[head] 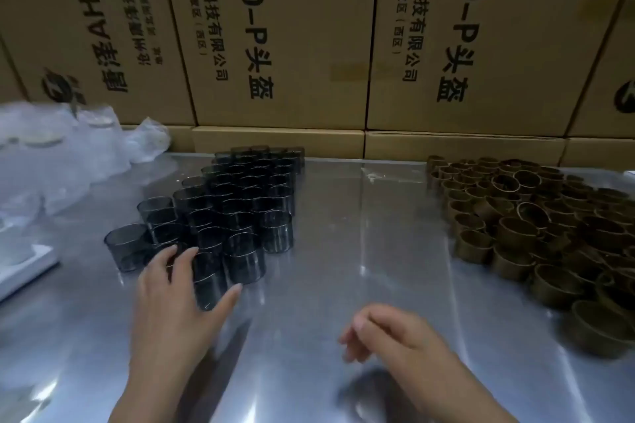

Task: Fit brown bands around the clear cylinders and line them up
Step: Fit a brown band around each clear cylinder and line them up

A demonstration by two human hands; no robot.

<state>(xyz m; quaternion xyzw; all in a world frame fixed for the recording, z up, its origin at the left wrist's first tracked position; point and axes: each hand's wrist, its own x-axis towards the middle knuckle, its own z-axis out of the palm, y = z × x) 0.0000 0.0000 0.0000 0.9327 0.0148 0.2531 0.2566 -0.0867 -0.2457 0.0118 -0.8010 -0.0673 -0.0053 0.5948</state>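
Gripping one cylinder [211, 282] between left fingers [185, 261] and thumb.

The block of clear cylinders [240, 203] stands tightly packed, with no way through it; right of the block, bare table [360, 233] lies open as far as the heap of brown bands [536, 227]; behind it, cardboard boxes [292, 45] wall off the back; to its left, plastic bags [68, 154] and a white tray [20, 268] crowd in; at its near edge the left hand [171, 292] grips the nearest cylinder [209, 282]; the near table is open save the right hand [388, 333].
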